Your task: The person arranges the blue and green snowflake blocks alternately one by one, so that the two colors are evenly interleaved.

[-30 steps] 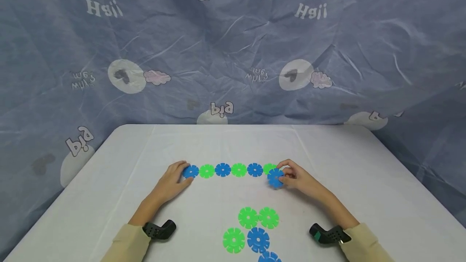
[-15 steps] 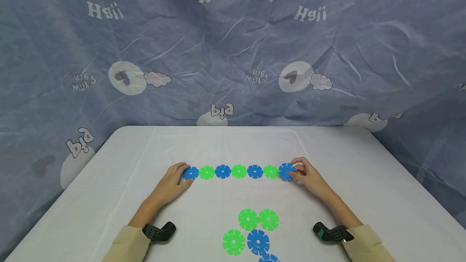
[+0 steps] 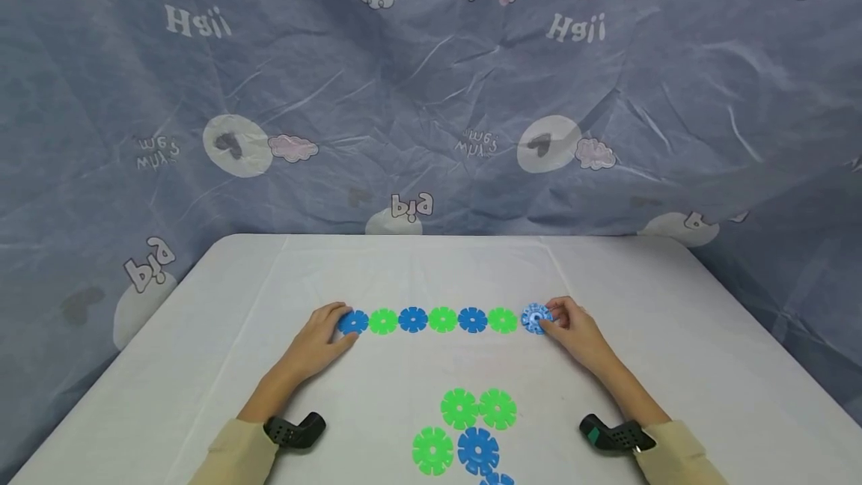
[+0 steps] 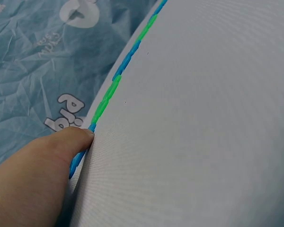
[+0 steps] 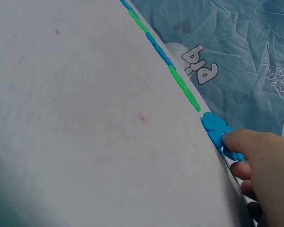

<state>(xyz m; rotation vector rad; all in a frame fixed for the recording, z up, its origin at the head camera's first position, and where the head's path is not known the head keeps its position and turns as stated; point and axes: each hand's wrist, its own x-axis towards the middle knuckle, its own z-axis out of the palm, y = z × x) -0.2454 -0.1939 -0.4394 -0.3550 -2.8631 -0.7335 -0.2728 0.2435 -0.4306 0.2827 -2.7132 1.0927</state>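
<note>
Six discs (image 3: 438, 314), alternating blue and green, already lie in a line across the lower middle of the frame. At its right end, just apart, the right hand (image 3: 578, 334) pinches a tilted blue disc (image 3: 532, 314), apparently not yet settled. The left hand (image 3: 322, 335) holds the leftmost disc (image 3: 350, 319) between thumb and fingers. Five loose discs (image 3: 478, 440) at bottom centre remain outside the line.

A notched blue disc (image 3: 355, 322) lies at the left end of a blue-and-green row (image 3: 443, 319); a second blue disc (image 3: 531, 318) tilts just beyond its right end.
</note>
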